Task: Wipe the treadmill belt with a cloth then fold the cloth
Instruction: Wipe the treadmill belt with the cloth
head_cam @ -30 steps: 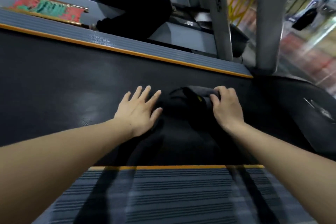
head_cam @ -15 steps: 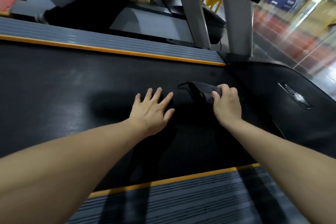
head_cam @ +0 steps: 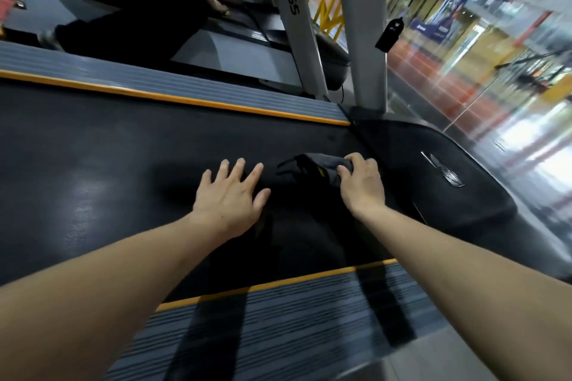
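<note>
The black treadmill belt (head_cam: 93, 164) runs across the view between two grey side rails with orange edges. A dark grey cloth (head_cam: 312, 164) with a small yellow tag lies bunched on the belt near its right end. My right hand (head_cam: 360, 182) presses down on the cloth and grips its right part. My left hand (head_cam: 230, 198) rests flat on the bare belt a little left of the cloth, fingers spread, holding nothing.
The black motor cover (head_cam: 433, 176) closes the belt's right end. Two grey uprights (head_cam: 362, 31) rise behind it. Another person (head_cam: 123, 0) in dark trousers is on the neighbouring treadmill beyond the far rail (head_cam: 173, 90). The near rail (head_cam: 278, 325) lies below my arms.
My right hand has slid the cloth a little to the right, closer to the motor cover. My left hand has followed to the right on the belt. The camera view has shifted.
</note>
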Tool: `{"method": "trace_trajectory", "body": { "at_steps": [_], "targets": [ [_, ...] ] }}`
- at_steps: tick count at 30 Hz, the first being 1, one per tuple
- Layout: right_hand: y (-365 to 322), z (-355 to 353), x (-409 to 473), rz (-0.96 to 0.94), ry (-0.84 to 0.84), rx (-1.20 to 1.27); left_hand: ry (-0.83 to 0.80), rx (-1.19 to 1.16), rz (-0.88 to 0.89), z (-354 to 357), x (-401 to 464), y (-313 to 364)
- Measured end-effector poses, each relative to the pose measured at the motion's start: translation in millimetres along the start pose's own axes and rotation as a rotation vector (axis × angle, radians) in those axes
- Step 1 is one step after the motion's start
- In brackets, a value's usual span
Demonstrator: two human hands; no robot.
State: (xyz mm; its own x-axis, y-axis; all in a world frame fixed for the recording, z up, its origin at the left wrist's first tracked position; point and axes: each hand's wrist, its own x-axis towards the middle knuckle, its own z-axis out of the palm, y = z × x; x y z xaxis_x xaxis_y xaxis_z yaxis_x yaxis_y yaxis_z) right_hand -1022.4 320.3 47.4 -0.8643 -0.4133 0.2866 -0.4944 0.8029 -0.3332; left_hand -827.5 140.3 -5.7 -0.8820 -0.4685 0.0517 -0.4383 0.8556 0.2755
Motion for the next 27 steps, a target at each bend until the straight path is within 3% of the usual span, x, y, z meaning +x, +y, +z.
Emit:
{"method": "trace_trajectory", "body": {
  "at_steps": [6, 13, 19, 24, 27],
  "targets": [
    [25.1, 27.9, 19.4, 0.010, 0.054, 0.073, -0.039, 0.060, 0.042, 26.4, 21.8, 11.6],
    [66.5, 14.4, 71.1, -0.127, 0.229, 0.017, -0.072, 0.073, 0.068, 45.6, 68.3, 53.1],
    [112.6, 52.4, 63.2, -0.047, -0.243, -0.023, -0.107, 0.079, 0.070, 59.1, 91.4, 81.6],
    [116.1, 67.1, 63.8, -0.142, -0.096, -0.028, -0.128, 0.097, 0.103, 87.9, 90.5, 93.0],
    [113.4, 78.3, 76.3, -0.169, -0.297, -0.186, -0.119, 0.122, 0.132, 97.4, 101.8, 97.9]
  ]
}}
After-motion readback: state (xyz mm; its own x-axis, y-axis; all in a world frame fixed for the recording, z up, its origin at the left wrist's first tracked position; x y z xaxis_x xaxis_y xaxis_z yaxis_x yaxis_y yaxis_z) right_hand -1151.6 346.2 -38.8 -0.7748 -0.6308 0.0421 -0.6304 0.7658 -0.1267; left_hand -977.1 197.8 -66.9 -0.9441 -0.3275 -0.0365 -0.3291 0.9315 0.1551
